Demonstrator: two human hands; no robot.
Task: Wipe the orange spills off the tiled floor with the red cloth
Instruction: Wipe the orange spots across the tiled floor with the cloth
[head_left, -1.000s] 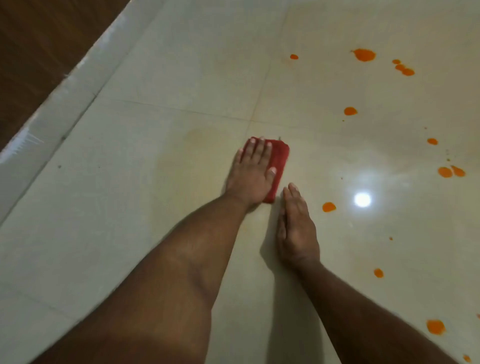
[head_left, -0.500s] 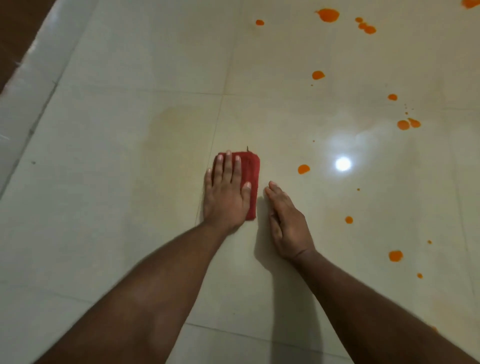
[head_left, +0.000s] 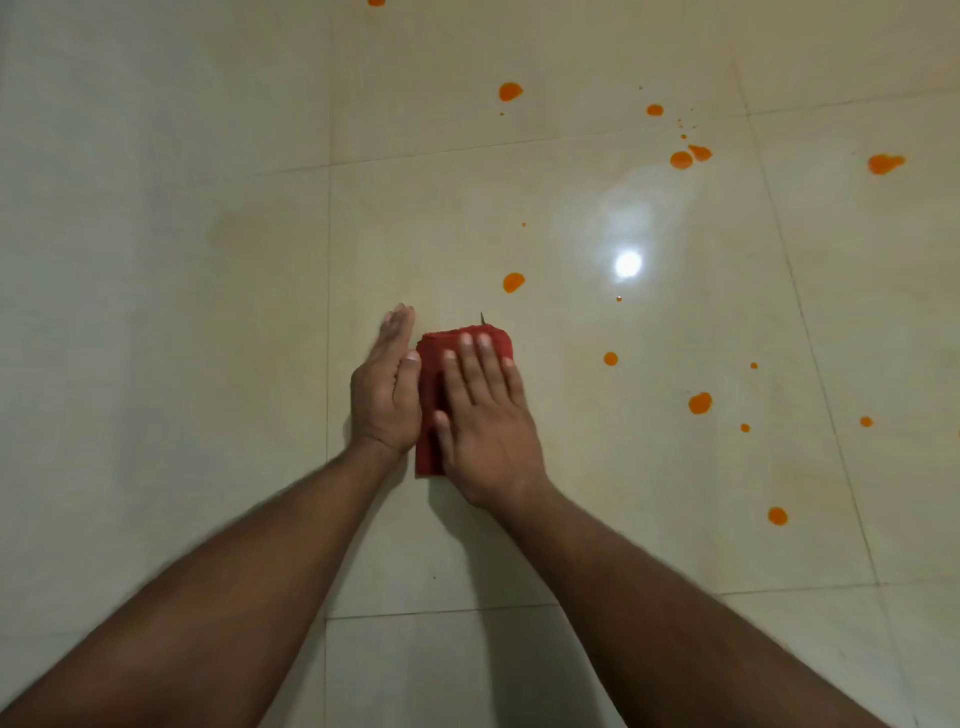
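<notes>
Right hand (head_left: 485, 421) presses flat, fingers straight, on the folded red cloth (head_left: 431, 384); left hand (head_left: 384, 387), open, stands edgewise against the cloth's left side.

Red cloth (head_left: 434, 364); orange spills (head_left: 513, 282) (scattered dots); glossy cream tiled floor (head_left: 156, 312), thin grout lines.

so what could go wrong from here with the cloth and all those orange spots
1. The red cloth is a thick folded wad, so one pass toward the nearest orange spot may smear it rather than lift it.
2. The right hand lies flat on the cloth with straight fingers, not gripping, so the cloth could slip out mid-wipe.
3. Spots such as the one at lie scattered to the right on the glossy floor; a forearm could drag through them.
</notes>
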